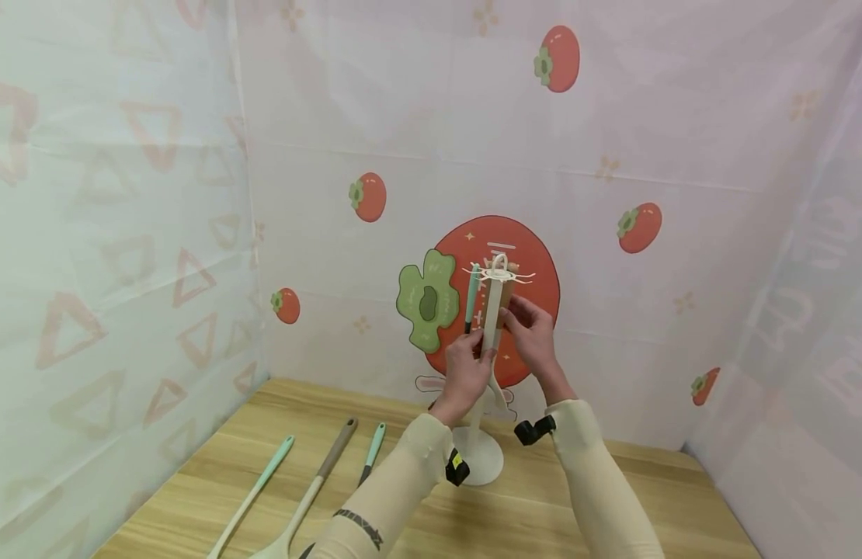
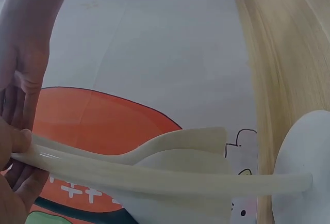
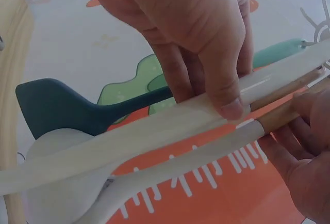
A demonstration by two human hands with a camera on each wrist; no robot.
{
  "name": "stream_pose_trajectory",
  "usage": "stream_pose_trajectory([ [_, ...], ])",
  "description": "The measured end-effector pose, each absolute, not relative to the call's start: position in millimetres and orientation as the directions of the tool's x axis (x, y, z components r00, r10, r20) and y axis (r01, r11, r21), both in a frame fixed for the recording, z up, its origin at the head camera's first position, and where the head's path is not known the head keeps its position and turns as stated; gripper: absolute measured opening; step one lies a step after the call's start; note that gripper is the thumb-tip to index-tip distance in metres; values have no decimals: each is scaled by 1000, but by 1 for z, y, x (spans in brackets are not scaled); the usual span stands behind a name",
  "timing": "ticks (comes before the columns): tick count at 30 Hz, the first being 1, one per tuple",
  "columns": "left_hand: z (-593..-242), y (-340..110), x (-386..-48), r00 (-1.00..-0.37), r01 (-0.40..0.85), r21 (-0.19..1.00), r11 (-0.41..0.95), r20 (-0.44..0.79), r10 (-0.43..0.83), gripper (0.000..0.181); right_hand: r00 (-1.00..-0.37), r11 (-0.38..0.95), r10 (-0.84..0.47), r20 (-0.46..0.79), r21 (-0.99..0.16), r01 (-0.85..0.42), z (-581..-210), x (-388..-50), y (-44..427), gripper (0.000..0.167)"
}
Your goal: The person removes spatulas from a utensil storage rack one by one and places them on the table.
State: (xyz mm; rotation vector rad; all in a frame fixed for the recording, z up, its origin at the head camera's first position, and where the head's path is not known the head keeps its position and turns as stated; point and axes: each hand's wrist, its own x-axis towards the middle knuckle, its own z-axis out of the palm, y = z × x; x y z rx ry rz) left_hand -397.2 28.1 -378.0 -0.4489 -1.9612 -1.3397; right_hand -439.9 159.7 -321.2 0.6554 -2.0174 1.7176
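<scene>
A white stand (image 1: 478, 463) rises from the table, its pole (image 2: 154, 179) topped by a hooked ring (image 1: 498, 275). The left hand (image 1: 466, 373) grips the pole with thumb and fingers, below the right hand (image 1: 533, 339). In the right wrist view, the right hand (image 3: 307, 152) pinches the brown handle (image 3: 278, 118) of a pale utensil beside the pole, close under the ring. A dark green spatula (image 3: 56, 105) with a teal handle (image 1: 471, 295) hangs on the stand's left side. Pale utensil heads (image 2: 180, 170) lie behind the pole in the left wrist view.
On the wooden table's left side lie a teal-handled utensil (image 1: 266, 470), a brown-handled utensil (image 1: 333, 452) and a shorter teal-handled one (image 1: 373, 450), partly behind the left sleeve. Printed cloth walls (image 1: 319, 256) stand behind and at both sides.
</scene>
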Motion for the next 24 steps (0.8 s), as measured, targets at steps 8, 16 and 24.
stream_pose_trajectory([
  [8, -380, 27, -396, -722, 614, 689, 385, 687, -80, 26, -796, 204, -98, 597, -771, -604, -325, -443, 169, 37],
  [16, -371, 24, -397, -734, 595, 685, 419, 676, -63, 35, -778, 208, -116, 617, -751, -627, -324, -434, 176, 37],
  [24, -367, 24, -397, -735, 594, 664, 454, 678, -30, 26, -813, 199, -112, 572, -788, -582, -321, -426, 180, 39],
])
